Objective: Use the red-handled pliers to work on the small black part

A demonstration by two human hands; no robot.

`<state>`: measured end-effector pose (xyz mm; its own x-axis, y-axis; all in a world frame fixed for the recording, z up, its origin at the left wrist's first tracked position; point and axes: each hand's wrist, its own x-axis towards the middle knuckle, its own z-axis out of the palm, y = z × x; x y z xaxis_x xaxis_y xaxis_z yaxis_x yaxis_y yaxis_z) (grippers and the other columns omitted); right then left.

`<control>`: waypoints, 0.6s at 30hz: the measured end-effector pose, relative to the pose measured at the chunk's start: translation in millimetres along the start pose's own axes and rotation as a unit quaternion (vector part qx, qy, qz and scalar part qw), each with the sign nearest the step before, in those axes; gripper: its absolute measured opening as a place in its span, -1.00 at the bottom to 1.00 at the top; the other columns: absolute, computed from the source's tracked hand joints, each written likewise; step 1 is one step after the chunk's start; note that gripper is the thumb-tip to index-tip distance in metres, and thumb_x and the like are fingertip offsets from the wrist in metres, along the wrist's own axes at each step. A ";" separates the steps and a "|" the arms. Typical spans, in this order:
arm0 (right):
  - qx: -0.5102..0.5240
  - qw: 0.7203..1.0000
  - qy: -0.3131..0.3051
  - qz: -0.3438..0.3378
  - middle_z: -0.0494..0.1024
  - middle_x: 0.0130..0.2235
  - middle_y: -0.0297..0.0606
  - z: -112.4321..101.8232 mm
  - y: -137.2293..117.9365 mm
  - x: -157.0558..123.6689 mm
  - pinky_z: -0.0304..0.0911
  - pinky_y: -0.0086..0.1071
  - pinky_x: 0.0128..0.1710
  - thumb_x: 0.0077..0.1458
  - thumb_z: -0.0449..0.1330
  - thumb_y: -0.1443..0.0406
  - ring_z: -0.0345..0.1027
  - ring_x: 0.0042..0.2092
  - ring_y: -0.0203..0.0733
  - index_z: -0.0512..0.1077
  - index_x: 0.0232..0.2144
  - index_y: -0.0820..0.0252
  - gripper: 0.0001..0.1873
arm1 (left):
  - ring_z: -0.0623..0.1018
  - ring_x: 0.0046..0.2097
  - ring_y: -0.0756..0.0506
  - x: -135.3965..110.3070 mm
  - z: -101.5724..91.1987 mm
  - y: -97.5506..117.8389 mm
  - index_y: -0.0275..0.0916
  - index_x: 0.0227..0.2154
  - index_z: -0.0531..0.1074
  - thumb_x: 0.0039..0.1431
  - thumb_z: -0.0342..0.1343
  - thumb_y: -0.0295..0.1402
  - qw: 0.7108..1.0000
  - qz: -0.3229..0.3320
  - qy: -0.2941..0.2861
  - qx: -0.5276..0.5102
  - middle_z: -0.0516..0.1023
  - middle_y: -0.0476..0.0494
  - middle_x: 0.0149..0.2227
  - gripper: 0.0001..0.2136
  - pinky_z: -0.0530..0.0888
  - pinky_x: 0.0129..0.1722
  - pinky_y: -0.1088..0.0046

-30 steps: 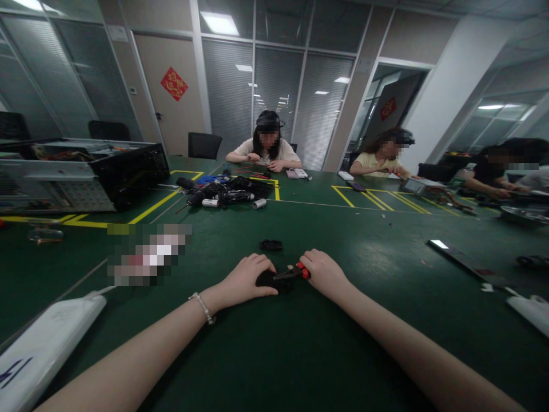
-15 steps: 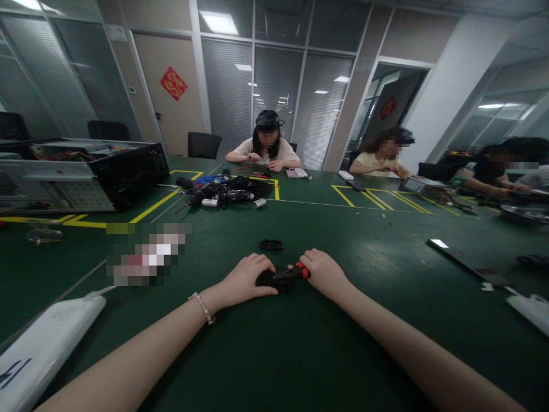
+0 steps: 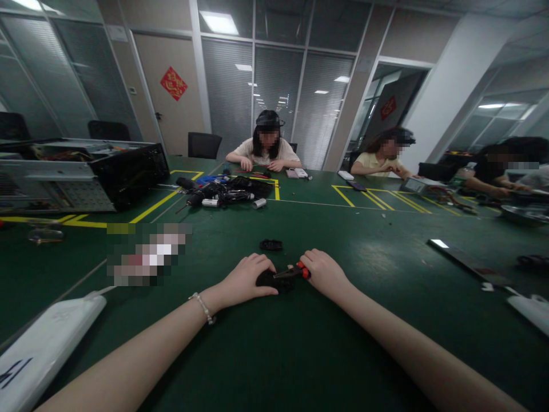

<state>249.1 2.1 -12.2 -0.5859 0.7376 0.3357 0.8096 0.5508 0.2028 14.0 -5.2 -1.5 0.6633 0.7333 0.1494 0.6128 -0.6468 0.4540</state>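
In the middle of the head view, my left hand [image 3: 245, 279] is closed around a dark black plastic part [image 3: 266, 279] on the green table. What kind of part it is stays too dark to tell. My right hand [image 3: 322, 270] grips red-handled pliers [image 3: 283, 274], whose metal jaws point left over that part. A small pale bit [image 3: 290, 266] shows beside the jaws. Just beyond my hands lies a separate black plastic piece [image 3: 271, 245], touched by neither hand.
A computer case [image 3: 128, 174] stands at the far left. Ahead is a pile with a power drill [image 3: 195, 197] and black bags. White power strips lie at left [image 3: 55, 337] and right [image 3: 529, 312], near a flat dark device [image 3: 463, 260]. Co-workers [image 3: 266, 146] sit across the table.
My hands, the pliers and the black part stay almost in place. Across the table, a co-worker's hand has shifted slightly to the left.
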 end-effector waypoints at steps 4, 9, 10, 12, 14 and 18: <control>-0.001 1.000 0.000 -0.005 0.38 -0.38 -0.22 -1.4 -0.3 0.2 0.11 -0.38 -0.33 -0.05 0.02 0.47 0.20 -0.34 -0.23 0.34 -0.42 0.26 -0.87 | 0.31 -0.13 -0.14 -0.1 -1.0 0.4 -0.15 -0.24 0.30 -0.03 0.08 -0.05 1.000 -0.004 -0.004 -0.003 0.33 -0.06 -0.17 -0.65 0.27 -0.19 0.33; 0.000 1.000 -0.003 -0.003 0.39 -0.37 -0.22 -1.5 -0.6 0.4 0.11 -0.39 -0.32 -0.07 0.03 0.48 0.21 -0.34 -0.23 0.35 -0.41 0.27 -0.86 | 0.31 -0.13 -0.14 -0.1 -0.8 -0.2 -0.15 -0.24 0.30 -0.02 0.08 -0.06 1.000 -0.001 -0.001 -0.006 0.33 -0.05 -0.17 -0.66 0.27 -0.19 0.33; -0.002 1.000 -0.006 -0.001 0.39 -0.37 -0.23 -1.6 -0.7 0.5 0.11 -0.39 -0.32 -0.08 0.04 0.48 0.21 -0.33 -0.23 0.35 -0.41 0.27 -0.86 | 0.31 -0.14 -0.14 0.1 -0.4 -0.6 -0.15 -0.25 0.30 -0.02 0.08 -0.06 1.000 0.002 0.001 -0.005 0.33 -0.05 -0.17 -0.66 0.27 -0.19 0.33; -0.005 1.000 -0.012 -0.001 0.39 -0.37 -0.22 -2.2 -0.9 0.7 0.11 -0.39 -0.32 -0.09 0.06 0.48 0.20 -0.33 -0.22 0.35 -0.41 0.27 -0.86 | 0.31 -0.14 -0.13 0.5 0.9 -1.7 -0.15 -0.25 0.30 -0.03 0.09 -0.06 1.000 0.009 0.007 -0.003 0.34 -0.05 -0.18 -0.66 0.27 -0.19 0.34; -0.008 1.000 -0.013 0.000 0.39 -0.37 -0.22 -2.7 -1.1 0.7 0.11 -0.39 -0.32 -0.09 0.06 0.48 0.20 -0.33 -0.22 0.36 -0.42 0.27 -0.86 | 0.31 -0.15 -0.13 1.0 2.2 -3.1 -0.16 -0.25 0.30 -0.03 0.09 -0.06 1.000 0.013 0.010 -0.002 0.34 -0.06 -0.19 -0.65 0.27 -0.20 0.34; -0.007 1.000 -0.008 -0.004 0.39 -0.37 -0.22 -2.3 -1.2 0.5 0.10 -0.38 -0.32 -0.07 0.06 0.47 0.20 -0.33 -0.22 0.36 -0.41 0.27 -0.87 | 0.31 -0.15 -0.14 1.3 3.8 -5.2 -0.16 -0.25 0.31 -0.03 0.09 -0.06 1.000 0.013 0.011 0.000 0.34 -0.06 -0.18 -0.65 0.27 -0.20 0.33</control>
<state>248.0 0.9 -10.1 -0.5923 0.7394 0.3201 0.8056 0.5510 0.2179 13.4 -1.6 -7.0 0.6693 0.7210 0.1794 0.5956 -0.6650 0.4506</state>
